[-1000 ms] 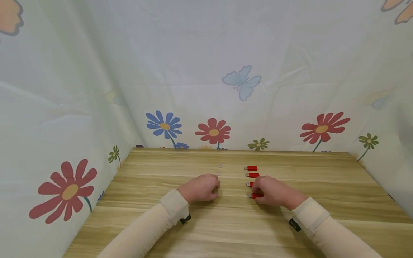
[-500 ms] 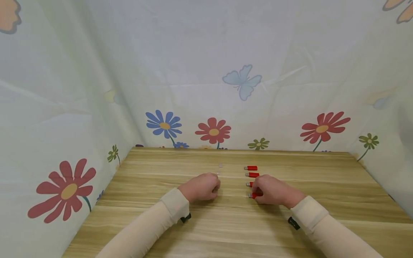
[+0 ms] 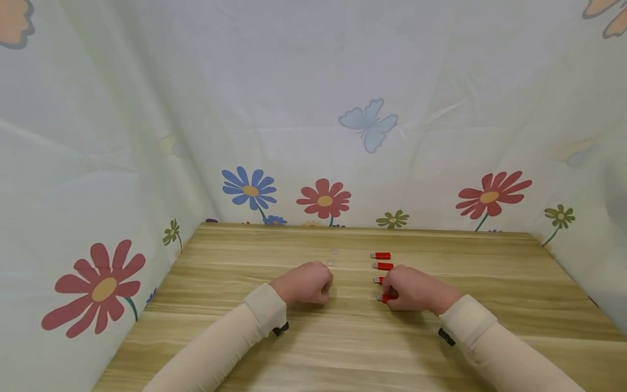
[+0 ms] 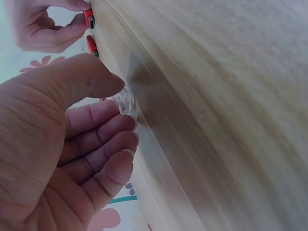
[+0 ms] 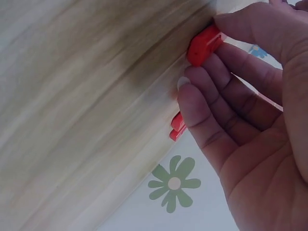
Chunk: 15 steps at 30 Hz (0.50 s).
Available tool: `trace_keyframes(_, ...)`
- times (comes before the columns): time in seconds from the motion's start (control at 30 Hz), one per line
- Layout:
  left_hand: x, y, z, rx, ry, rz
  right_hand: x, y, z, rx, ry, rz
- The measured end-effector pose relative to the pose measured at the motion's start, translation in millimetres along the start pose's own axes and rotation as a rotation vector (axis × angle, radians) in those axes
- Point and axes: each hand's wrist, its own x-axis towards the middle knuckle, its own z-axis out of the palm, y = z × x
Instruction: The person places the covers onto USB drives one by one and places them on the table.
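Observation:
Near the middle of the table, my left hand (image 3: 305, 283) pinches a small clear plastic cap (image 4: 124, 100) between thumb and index finger, low at the wooden surface. My right hand (image 3: 415, 288) has thumb and fingers on a red USB stick (image 5: 204, 45), the nearest in a column. Its metal plug (image 3: 380, 298) points left, toward the left hand. Just beyond, another USB stick (image 3: 379, 280) is partly covered by the right hand. Two more, the third USB stick (image 3: 386, 266) and the farthest USB stick (image 3: 382, 256), lie in full sight.
Two more clear pieces, a nearer one (image 3: 331, 263) and a farther one (image 3: 335, 251), lie beyond the left hand. The wooden table (image 3: 254, 245) ends at a pale curtain (image 3: 274, 109) printed with flowers and butterflies. Both forearms wear cream sleeves with a dark band below each cuff.

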Motion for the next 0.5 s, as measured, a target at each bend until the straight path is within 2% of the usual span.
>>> trace_keyframes(0.23, -2.0, -0.9, -0.6, -0.023, 0.007, 0.014, 1.4, -1.1, 1.3, -0.02, -0.008, 0.001)
trace_keyframes(0.5, -8.0, 0.7, -7.0, -0.043, 0.007, -0.018, 1.5, -1.0, 1.9, -0.028, 0.013, -0.003)
